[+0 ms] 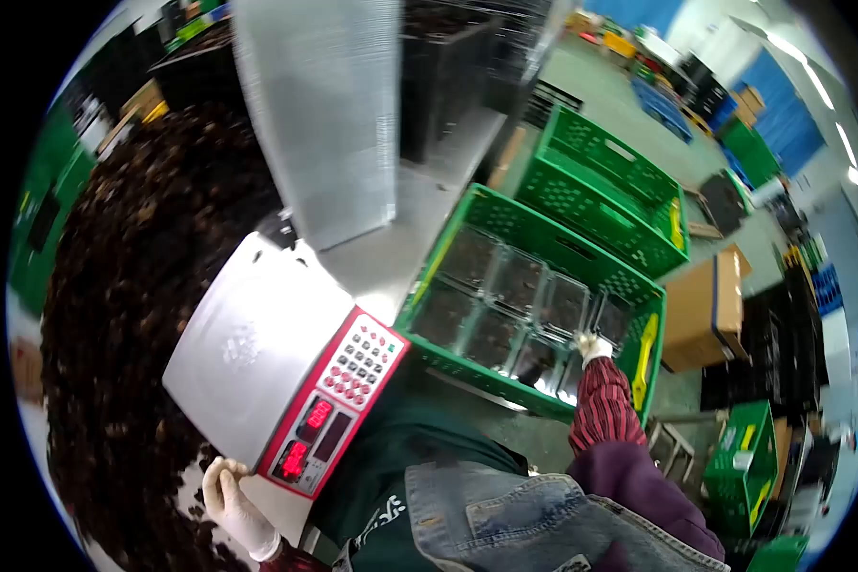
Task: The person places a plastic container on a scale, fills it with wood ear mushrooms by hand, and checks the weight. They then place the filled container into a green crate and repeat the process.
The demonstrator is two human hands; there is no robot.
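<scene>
A red and white digital scale (257, 353) with an empty metal pan and lit red digits stands on the work surface. Beside its lower corner is my left hand (234, 505), white-gloved, fingers bent, near the dark pile (143, 286) of small dark pieces. My right hand (595, 347), also gloved, reaches into a green crate (534, 224) and touches a clear plastic box at its right side. Several clear boxes (493, 336) with dark contents fill the crate in rows. The right fingers are small in view and partly hidden at the box.
Stacked clear plastic trays (324, 114) stand upright behind the scale. A second green crate (605, 181) is beyond the first. A cardboard box (704, 310) and another green crate (742, 467) are at the right, with black crates (772, 343) near them.
</scene>
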